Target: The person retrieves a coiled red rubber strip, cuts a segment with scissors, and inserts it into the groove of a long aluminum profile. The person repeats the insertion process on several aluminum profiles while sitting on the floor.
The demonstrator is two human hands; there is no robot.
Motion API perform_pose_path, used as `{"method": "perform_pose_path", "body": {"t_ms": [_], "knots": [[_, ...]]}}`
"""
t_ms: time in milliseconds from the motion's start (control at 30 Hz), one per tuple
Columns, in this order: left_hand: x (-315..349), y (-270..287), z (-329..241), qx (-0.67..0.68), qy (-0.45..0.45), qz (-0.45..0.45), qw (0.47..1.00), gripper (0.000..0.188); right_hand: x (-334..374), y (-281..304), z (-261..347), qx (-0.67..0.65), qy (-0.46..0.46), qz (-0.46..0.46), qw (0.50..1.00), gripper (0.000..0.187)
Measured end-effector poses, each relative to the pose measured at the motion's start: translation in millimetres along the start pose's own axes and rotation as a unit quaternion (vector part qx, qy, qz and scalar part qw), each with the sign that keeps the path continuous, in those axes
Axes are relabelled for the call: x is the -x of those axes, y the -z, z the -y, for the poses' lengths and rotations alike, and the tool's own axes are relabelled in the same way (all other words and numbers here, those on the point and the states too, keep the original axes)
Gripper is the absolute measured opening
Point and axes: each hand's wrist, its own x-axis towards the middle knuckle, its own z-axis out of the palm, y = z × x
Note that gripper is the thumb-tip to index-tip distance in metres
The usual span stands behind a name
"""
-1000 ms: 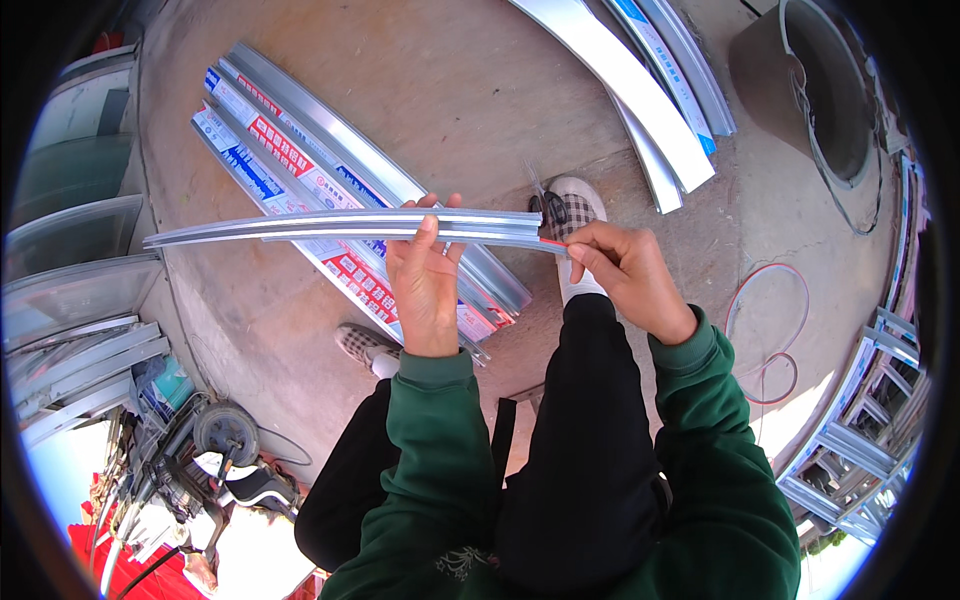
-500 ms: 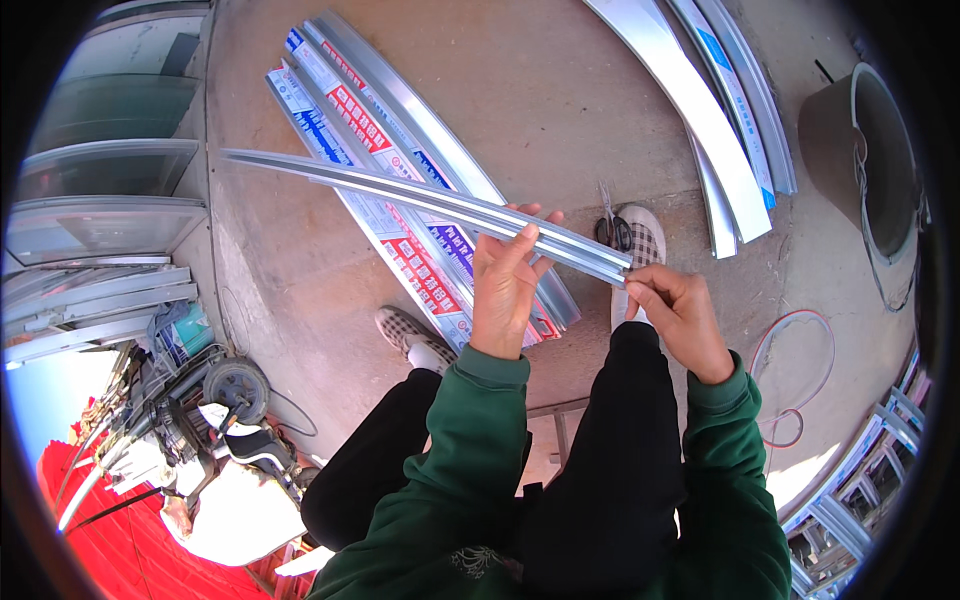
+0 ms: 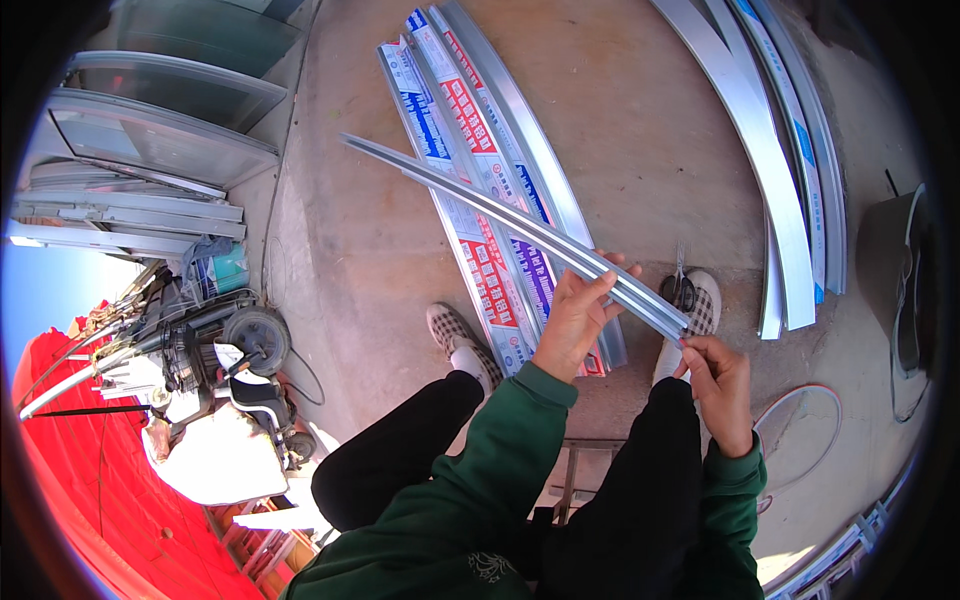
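1. Metal profile (image 3: pixel 500 212), long and grooved, is held slantwise above the floor (image 3: pixel 640 120), in front of the legs, its far end crossing over the wrapped bars (image 3: pixel 475 130). Whether it is one length or two laid together cannot be told.
2. By the left hand (image 3: pixel 580 320) the profile is supported a little way in from its near end; the grip is closed loosely around it, the thumb on the near side and fingertips showing past the other edge.
3. By the right hand (image 3: pixel 724 385) the near end is pinched between thumb and fingers, close to the scissors (image 3: pixel 678 290) and the shoe (image 3: pixel 706 305). Whether something thin is also caught there is too small to tell.
4. Judged by its slim section, the profile is likely light and stiff but slightly springy over its length, smooth enough to slide in a slack grip, and easily scratched. It is best held nearer mid-length, with the near end steadied and sharp cut edges avoided.
5. Compared with the frame half a second earlier, the profile is sloped more steeply, both hands are placed lower and farther right in view, and the wrapped bars are likewise shifted rightward, as if the head is turned.
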Motion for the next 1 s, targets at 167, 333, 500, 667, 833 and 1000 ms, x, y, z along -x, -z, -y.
{"method": "perform_pose_path", "body": {"t_ms": [167,333,500,667,833,1000], "knots": [[-4.5,7.4,-7.0,0.001,-0.009,0.004,1.0,0.025,23.7,24.8,6.6,-0.004,-0.022,-0.041,0.999,0.014],[-6.9,4.2,2.6,0.018,-0.015,0.012,1.0,0.025,10.8,6.8,0.0,0.003,0.038,-0.056,0.998,0.015],[-4.5,8.6,-2.6,0.002,-0.016,0.005,1.0,0.023,-18.3,-20.7,4.5,0.023,0.096,-0.04,0.994,0.011],[-6.8,13.1,-12.7,0.028,-0.002,-0.018,0.999,0.02,5.5,5.2,14.9,0.018,0.014,-0.011,1.0,0.011],[-7.4,10.6,-11.2,0.004,-0.008,-0.032,0.999,0.021,13.7,10.1,13.0,0.004,0.042,-0.03,0.999,0.012],[-5.7,13.1,-12.2,0.002,-0.006,-0.053,0.999,0.02,-17.0,-18.3,12.0,0.062,0.094,0.007,0.994,0.012]]}}
